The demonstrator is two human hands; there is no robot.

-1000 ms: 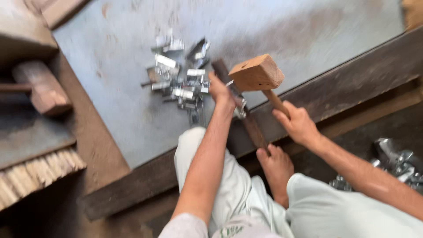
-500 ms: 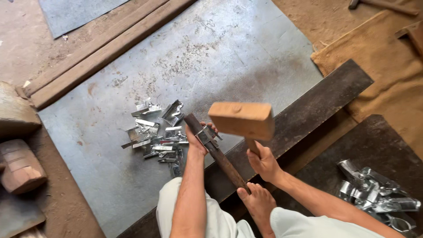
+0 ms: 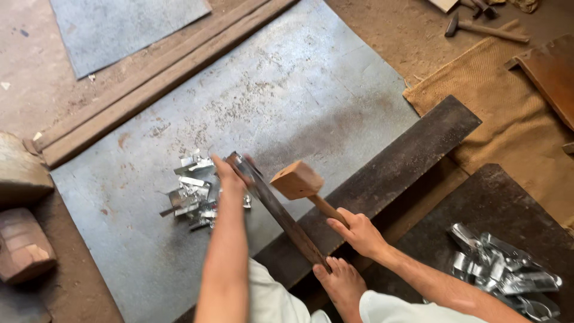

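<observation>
My right hand [image 3: 360,232] grips the handle of a wooden mallet [image 3: 297,179], whose block head is raised just right of a narrow dark iron bar [image 3: 281,215]. The bar runs diagonally from my bare foot [image 3: 342,282] up to my left hand [image 3: 230,176]. My left hand holds a small shiny metal piece [image 3: 237,160] against the bar's far end. A pile of bent shiny metal pieces [image 3: 192,188] lies on the grey metal sheet [image 3: 287,90] just left of that hand.
A long dark plank [image 3: 412,158] crosses under the bar. More shiny pieces [image 3: 505,269] are heaped at lower right on a dark board. Burlap cloth [image 3: 514,107] lies at right, a hammer [image 3: 481,27] top right, wooden blocks [image 3: 21,245] at left.
The mallet head has come down and to the right, closer to the bar. The view has tilted, showing more of the floor on the right. My left hand stays at the bar's end.
</observation>
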